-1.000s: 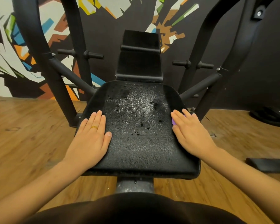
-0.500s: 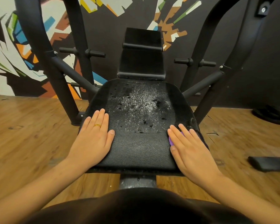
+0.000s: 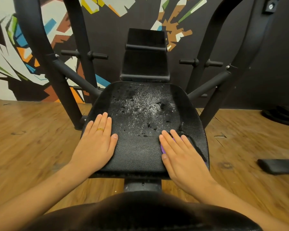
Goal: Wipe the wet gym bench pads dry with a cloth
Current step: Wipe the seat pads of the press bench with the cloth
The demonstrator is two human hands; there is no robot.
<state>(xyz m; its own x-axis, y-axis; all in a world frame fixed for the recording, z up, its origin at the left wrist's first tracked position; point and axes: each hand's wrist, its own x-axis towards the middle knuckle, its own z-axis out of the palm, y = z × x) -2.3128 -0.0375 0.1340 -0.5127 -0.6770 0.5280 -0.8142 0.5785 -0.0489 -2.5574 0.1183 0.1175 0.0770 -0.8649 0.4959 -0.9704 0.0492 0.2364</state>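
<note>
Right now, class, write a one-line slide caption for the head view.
Left hand rests flat on the wet black seat pad; right hand presses a purple cloth onto its right side.

1. The black seat pad [image 3: 140, 152] is in the middle, and water drops [image 3: 140, 105] lie on its far half.
2. The left hand [image 3: 97, 144] rests flat on the left side of the seat pad, fingers straight, with a gold ring [image 3: 100, 130] on one finger.
3. The right hand [image 3: 182, 157] presses flat on a purple cloth [image 3: 162, 147] at the near right side of the seat pad.
4. The back pad [image 3: 145, 64] rises at the far end, between dark frame posts [image 3: 40, 47].
5. The floor [image 3: 23, 139] is of wood.
</note>
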